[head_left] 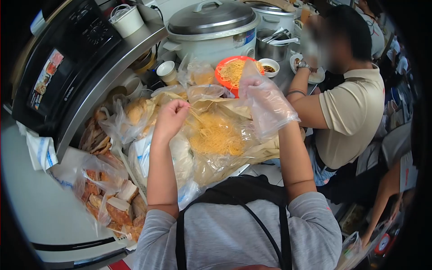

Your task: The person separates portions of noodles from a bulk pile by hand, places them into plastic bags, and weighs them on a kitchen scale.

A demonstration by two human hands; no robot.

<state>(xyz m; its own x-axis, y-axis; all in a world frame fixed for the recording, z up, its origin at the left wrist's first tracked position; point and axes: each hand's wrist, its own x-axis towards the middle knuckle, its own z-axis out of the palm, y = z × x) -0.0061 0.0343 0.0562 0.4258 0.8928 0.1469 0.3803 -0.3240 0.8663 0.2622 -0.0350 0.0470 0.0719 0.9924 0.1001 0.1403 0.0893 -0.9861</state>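
The cooker lid was smooth, shiny metal, as was the pot, while the red plate looked like smooth plastic. Thin, cloudy, crinkled plastic film covered the right hand, and the noodles' bag was clear, glossy plastic against their rough, tangled surface. The grey shirt was matt cloth, and the white tub had a smooth finish.

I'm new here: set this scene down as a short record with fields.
Left hand: bare, fingers together, hold unclear
Right hand: inside a loose clear covering
Between and below: yellow noodles in plastic bag
Beyond: orange noodle dish, white sauce bowl, lidded rice cooker
On the left: browned meat chunks, partly bagged
Nearby: beige-shirted co-worker
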